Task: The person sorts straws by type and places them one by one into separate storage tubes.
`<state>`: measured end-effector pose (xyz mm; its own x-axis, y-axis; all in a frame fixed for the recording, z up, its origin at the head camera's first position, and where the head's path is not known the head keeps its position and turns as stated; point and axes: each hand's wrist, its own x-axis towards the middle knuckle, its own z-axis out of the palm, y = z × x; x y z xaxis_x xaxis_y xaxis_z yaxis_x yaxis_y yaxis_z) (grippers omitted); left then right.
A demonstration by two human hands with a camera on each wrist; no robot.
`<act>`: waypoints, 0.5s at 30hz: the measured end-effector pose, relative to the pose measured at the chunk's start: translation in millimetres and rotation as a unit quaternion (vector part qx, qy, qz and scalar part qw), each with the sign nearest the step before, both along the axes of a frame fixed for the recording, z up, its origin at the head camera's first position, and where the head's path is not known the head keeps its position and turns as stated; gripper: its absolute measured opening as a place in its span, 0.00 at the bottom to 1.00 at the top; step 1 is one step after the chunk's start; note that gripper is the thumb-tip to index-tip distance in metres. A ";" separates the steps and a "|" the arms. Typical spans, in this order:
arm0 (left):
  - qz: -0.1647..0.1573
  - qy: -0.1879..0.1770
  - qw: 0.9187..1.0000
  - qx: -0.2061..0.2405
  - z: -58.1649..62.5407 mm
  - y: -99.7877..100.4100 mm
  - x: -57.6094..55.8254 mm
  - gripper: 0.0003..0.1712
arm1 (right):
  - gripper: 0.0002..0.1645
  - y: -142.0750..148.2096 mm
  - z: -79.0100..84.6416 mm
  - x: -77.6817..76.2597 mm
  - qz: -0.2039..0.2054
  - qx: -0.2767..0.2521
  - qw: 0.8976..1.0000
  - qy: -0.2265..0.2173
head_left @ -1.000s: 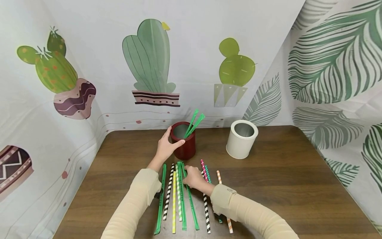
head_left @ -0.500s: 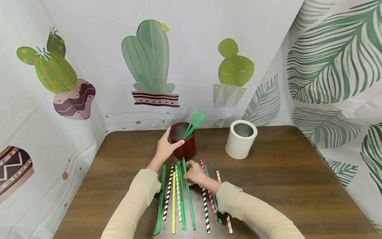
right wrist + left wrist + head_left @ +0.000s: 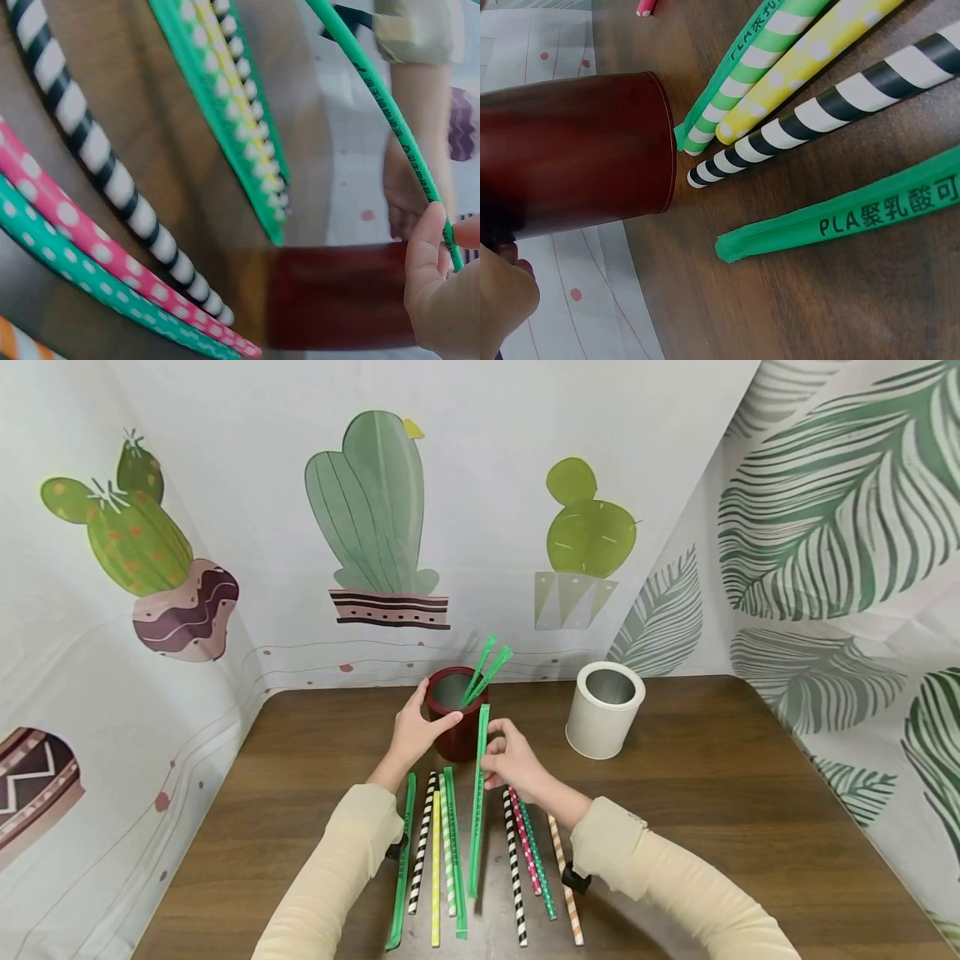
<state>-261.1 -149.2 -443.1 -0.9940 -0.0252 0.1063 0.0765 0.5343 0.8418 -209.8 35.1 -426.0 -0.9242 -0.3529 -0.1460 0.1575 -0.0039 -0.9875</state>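
My left hand [image 3: 416, 727] grips the dark red can [image 3: 459, 739] near its rim, fingers on the left and thumb across the front. Two green wrapped straws [image 3: 486, 672] lean to the right inside that can. Between thumb and fingers, my right hand [image 3: 513, 762] pinches another green wrapped straw [image 3: 477, 818], held nearly upright just in front of the can. In the right wrist view the pinched straw [image 3: 386, 105] passes between the thumb and fingers. The left wrist view shows the can's side [image 3: 577, 150] and only part of the left hand [image 3: 506, 296].
A white can [image 3: 602, 718] stands to the right at the back. Left of centre lie green wrapped, striped and yellow straws [image 3: 436, 877]. Further right are black-striped [image 3: 514, 877], pink dotted [image 3: 526, 843], teal dotted [image 3: 538, 864] and orange-striped straws [image 3: 566, 885] on the wooden table [image 3: 712, 793].
My right hand has picked one green wrapped straw up from the table and moved it up and slightly right, towards the red can. The left hand has kept its grip on the can.
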 end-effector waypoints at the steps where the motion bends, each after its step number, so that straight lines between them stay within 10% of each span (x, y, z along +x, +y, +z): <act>1: 0.000 0.000 1.000 -0.001 -0.2 -0.1 -0.2 0.52 | 0.28 1.9 4.0 -1.8 -0.003 -0.002 1.000 0.003; 15: 0.005 -0.004 1.000 -0.009 1.9 0.8 0.4 0.50 | 0.27 26.7 53.5 -27.8 -0.055 -0.035 0.996 0.052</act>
<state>-260.6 -148.5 -441.2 -0.9946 -0.0326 0.0990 0.0649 0.5499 0.8327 -237.6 61.9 -372.5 -0.9670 -0.2536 -0.0255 0.0485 -0.0847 -0.9952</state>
